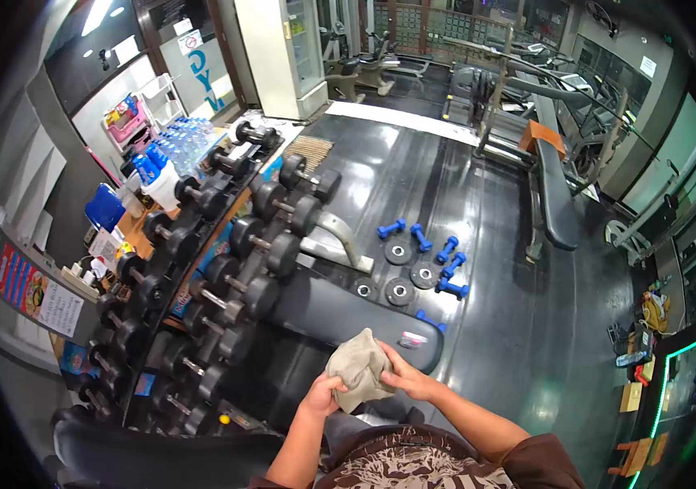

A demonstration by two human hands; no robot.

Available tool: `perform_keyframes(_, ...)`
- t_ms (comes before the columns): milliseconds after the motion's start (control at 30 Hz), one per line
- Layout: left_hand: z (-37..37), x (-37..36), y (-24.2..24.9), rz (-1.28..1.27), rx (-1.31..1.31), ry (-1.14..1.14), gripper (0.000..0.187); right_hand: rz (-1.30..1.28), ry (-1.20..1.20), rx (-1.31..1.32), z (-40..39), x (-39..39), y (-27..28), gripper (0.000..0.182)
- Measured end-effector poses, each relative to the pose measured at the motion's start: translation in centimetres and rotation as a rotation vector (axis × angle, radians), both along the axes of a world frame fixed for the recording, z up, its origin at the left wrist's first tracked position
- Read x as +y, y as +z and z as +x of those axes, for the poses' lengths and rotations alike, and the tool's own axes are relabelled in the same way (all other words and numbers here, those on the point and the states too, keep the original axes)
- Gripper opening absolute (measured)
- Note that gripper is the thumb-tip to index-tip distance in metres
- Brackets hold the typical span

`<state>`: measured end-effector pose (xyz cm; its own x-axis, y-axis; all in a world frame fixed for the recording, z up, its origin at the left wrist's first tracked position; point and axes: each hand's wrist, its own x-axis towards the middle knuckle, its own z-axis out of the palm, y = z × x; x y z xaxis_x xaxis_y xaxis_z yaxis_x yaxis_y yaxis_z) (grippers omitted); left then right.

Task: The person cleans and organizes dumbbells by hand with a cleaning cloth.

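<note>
While both hands clamped cloth (359,367): left hand (323,397) gripped lower edge, right hand (407,377) held its right side; bench pad (340,314) just beyond.

Dumbbell rack (201,269) left of bench (348,314).

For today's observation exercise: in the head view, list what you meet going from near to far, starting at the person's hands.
Left hand and right hand holding the cloth → black bench pad → weight plates → blue dumbbells → white refrigerator.
</note>
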<state>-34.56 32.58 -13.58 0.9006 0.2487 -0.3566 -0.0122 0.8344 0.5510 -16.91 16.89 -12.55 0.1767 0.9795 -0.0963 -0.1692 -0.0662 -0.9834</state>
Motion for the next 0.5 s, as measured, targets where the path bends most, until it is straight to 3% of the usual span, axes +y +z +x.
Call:
perform_keyframes(133, 3.5, -7.2, 2.2, 0.084, 0.078, -0.073, 0.077, -0.007, 0.002, -0.075, 3.0, -8.2, 1.3, 0.086)
perform_keyframes(267, 6.2, -12.2, -0.2, 0.082, 0.155, -0.153, 0.063, -0.167, -0.048, -0.030, 5.5, -15.1, 4.6, 0.085)
perform_keyframes(367, 10.0, -15.8, -0.8, 0.070, 0.210, -0.257, 0.065, -0.163, -0.135, -0.145, 7.5, -19.5, 1.9, 0.084)
perform_keyframes(500, 16.0, -19.4, -0.2, 0.056, 0.193, -0.463, 0.069, -0.192, -0.273, -0.037, 10.0, -23.7, 1.3, 0.082)
